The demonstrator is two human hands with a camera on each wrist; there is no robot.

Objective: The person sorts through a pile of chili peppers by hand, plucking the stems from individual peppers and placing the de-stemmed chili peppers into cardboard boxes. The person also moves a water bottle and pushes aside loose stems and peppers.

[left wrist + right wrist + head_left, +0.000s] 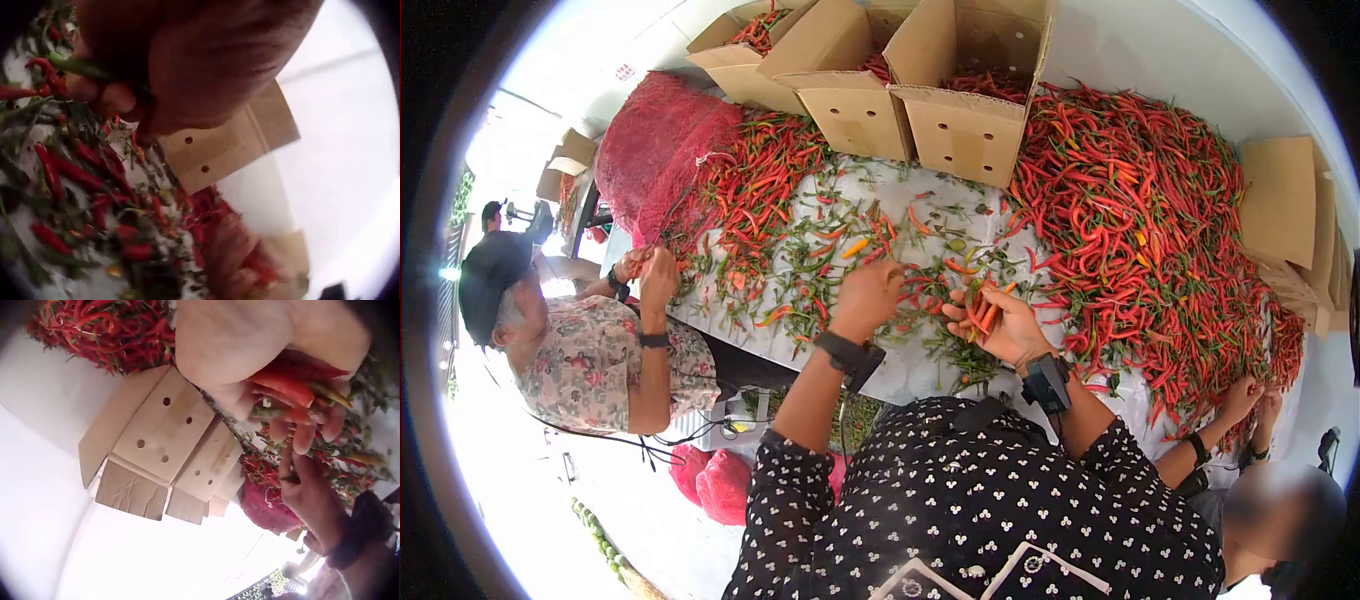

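In the head view my left hand (870,295) is over the loose chillies at the middle of the table, fingers curled. In the left wrist view a green stem-like piece (78,67) enters its fingers, beside a curled red chilli. My right hand (1008,328) is palm up to the right of it, fingers bent round several red and orange chilli peppers (284,386). The right wrist view shows them lying across the palm, with the left hand (312,490) close to its fingertips. Scattered chillies and green stems (810,265) lie under both hands.
A large heap of red chillies (1135,210) covers the right side. Cardboard boxes (965,135) holding chillies line the back, beside a red mesh sack (650,150). A person in a floral shirt (590,360) works at left; another person's hands (1245,400) touch the heap at right.
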